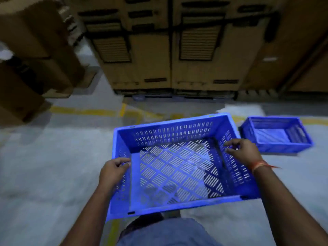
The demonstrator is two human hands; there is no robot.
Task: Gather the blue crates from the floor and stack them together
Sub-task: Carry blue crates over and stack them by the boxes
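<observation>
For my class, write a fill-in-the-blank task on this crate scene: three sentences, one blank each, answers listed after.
1. The person holds the large blue crate with ____ hands, the left hand and the right hand on opposite side walls.
2. The held crate contains ____.
3. The smaller blue crate sits on the floor to the person's ____.

Missing words: both; nothing; right
</observation>
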